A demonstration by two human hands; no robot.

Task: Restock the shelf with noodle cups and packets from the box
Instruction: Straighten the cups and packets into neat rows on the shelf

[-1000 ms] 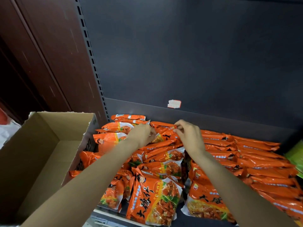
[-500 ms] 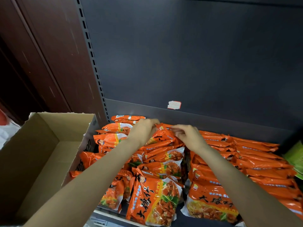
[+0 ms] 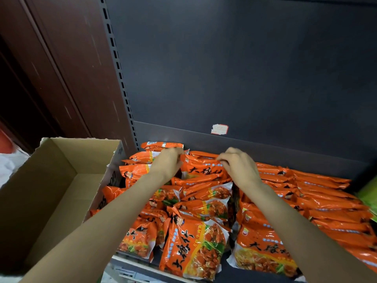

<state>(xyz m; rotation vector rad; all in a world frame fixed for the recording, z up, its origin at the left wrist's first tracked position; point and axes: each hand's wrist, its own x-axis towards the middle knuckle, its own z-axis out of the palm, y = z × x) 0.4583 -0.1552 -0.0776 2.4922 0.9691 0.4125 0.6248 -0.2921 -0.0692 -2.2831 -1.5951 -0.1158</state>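
Observation:
Several orange noodle packets [image 3: 195,250] stand in rows on the dark shelf [image 3: 142,268]. Both of my hands reach to the back of the middle row. My left hand [image 3: 169,162] pinches the top left edge of an orange noodle packet [image 3: 202,170] there. My right hand [image 3: 238,166] pinches the same packet's top right edge. The packet stands tilted, its printed face toward me. The brown cardboard box [image 3: 40,193] sits at the left, open, and I see no packets inside it.
The shelf's dark back panel [image 3: 244,68] rises behind the packets, with a small white and red label [image 3: 219,129] on its lower strip. A slotted upright [image 3: 120,78] stands left of it. A green packet [image 3: 368,196] shows at the right edge.
Both hands have shifted slightly toward the back of the shelf, and the packet between them has been drawn up so more of its face shows.

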